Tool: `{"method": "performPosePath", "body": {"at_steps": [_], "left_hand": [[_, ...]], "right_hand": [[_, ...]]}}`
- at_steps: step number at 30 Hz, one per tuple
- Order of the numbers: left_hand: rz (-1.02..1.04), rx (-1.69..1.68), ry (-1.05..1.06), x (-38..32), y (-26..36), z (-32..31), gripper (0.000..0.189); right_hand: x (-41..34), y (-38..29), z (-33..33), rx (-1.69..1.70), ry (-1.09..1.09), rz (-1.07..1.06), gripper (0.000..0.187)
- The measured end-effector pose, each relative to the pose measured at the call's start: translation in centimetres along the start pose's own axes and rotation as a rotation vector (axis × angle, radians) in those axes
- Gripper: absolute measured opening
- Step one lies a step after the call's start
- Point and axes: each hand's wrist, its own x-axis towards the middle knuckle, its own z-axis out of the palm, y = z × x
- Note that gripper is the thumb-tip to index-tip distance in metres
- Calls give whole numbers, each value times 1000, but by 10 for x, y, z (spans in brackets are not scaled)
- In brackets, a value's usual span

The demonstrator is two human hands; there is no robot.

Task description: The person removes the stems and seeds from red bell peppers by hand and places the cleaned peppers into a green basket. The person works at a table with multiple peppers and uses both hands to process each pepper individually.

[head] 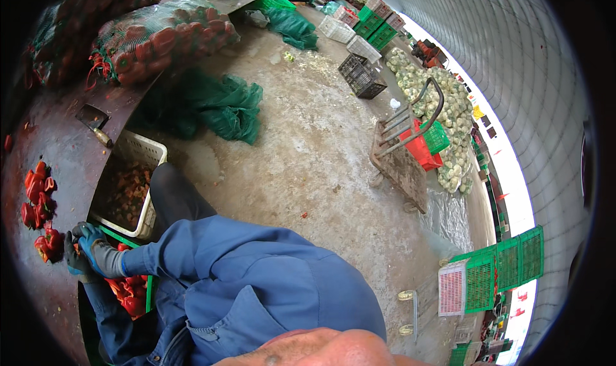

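My gloved right hand (99,251) and my gloved left hand (77,264) are close together at the table edge. Between them shows a small part of a red pepper (76,248), in my left hand; the fingers cover most of it. Whether my right hand grips anything is hidden. Just beyond them, a red pepper with yellowish patches (48,244) rests on the dark table (62,144). Several more red peppers (37,193) lie in a group farther along. Below my hands, red peppers (132,296) fill a green crate (149,294).
Beside my knee is a white plastic bin (161,149) containing orange-brown scraps (130,193). A wide-bladed tool with a wooden handle (95,123) lies on the table, near mesh sacks of red peppers (163,41). Green netting (236,108) and a platform trolley (402,173) are on the floor.
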Motion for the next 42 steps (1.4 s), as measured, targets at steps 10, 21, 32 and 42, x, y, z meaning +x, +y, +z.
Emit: {"method": "performPosePath", "body": {"at_steps": [10,21,32,42], "left_hand": [[-469,-95,-57,-10,-13,-15,34],[-861,-539,-63,7,65,-70,33],[-836,418,-647,47,95,-134,62],[-594,844,-350,73,3,-72,38]], "right_hand": [[31,13,23,666,-184,607,19],[98,-46,-116,475,-930,662,30],[238,-51,-150,-900,-1096,-250,44],[207,-24,-106,-548,-1169,-395,51]]}}
